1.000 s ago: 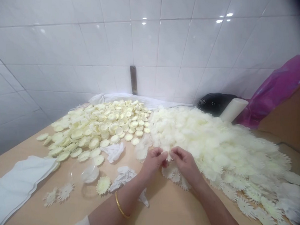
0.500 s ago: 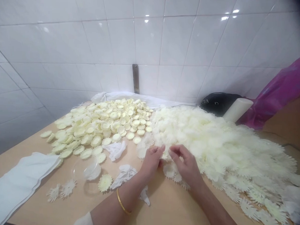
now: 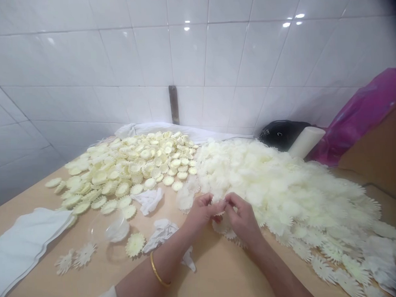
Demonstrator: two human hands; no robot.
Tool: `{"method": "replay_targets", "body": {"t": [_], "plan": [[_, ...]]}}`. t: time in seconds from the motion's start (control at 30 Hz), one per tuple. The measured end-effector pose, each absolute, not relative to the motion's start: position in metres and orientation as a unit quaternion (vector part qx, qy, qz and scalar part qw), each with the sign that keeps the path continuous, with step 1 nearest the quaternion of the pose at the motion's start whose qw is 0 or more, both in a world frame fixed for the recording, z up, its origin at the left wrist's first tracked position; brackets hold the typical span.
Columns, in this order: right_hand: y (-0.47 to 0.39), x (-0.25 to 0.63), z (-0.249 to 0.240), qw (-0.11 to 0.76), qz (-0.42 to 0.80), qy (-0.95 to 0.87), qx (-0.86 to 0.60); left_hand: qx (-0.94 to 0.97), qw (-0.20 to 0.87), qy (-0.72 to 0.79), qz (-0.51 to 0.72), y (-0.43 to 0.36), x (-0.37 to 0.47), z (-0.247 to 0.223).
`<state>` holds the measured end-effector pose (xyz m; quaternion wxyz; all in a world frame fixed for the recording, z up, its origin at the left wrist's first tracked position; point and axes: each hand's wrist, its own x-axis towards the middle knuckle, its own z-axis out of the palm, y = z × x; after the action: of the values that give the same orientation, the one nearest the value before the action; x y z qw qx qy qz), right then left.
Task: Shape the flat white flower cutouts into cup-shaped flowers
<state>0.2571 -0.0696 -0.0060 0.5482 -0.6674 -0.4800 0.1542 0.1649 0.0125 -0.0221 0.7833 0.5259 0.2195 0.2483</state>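
My left hand (image 3: 203, 211) and my right hand (image 3: 242, 216) meet over the near edge of a heap of pale, fringed flower-shaped cutouts (image 3: 267, 180). Thumbs and fingers are pinched together, fingertips touching or almost so. Whatever lies between them is too small and too covered to make out. A gold bangle (image 3: 157, 270) circles my left wrist. Left of my left forearm lie a crumpled white cloth (image 3: 162, 232) and a single yellowish scalloped disc (image 3: 135, 245). A clear bowl (image 3: 118, 229) with white contents stands farther left.
Many cupped yellowish discs (image 3: 120, 168) are piled at the back left. Folded white cloth (image 3: 29, 241) covers the left corner of the table (image 3: 228, 277). Behind the right heap are a black bag (image 3: 280, 135), a white roll (image 3: 305, 142) and a magenta plastic sheet (image 3: 355, 112). Tiled wall (image 3: 149, 55) rises behind.
My hands have come together, closing the small gap between their fingertips. The view has shifted slightly, so the surroundings sit a little farther left.
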Motion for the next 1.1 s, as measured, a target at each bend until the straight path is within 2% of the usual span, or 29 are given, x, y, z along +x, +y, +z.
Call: {"method": "replay_targets", "body": {"t": [0.13,0.3,0.5,0.7,0.9,1.1], "plan": [[-0.07,0.266,-0.01,0.547,0.101,-0.439,-0.706,0.515,0.8,0.227,0.21,0.013,0.167,-0.024],[-0.068,0.276,-0.008,0.569,0.091,-0.387,-0.72,0.455,0.844,0.243,0.144,0.011,0.17,-0.019],[-0.065,0.275,-0.004,0.605,0.15,-0.361,-0.693,0.42,0.877,0.214,0.094,0.016,0.167,-0.011],[-0.065,0.282,-0.01,0.658,0.314,-0.341,-0.593,0.438,0.823,0.32,0.169,0.017,0.166,-0.024],[-0.066,0.276,-0.005,0.603,0.325,-0.337,-0.646,0.508,0.782,0.286,0.221,0.013,0.166,-0.026],[-0.066,0.272,-0.002,0.6,0.374,-0.362,-0.607,0.544,0.773,0.25,0.207,0.011,0.166,-0.027]]}}
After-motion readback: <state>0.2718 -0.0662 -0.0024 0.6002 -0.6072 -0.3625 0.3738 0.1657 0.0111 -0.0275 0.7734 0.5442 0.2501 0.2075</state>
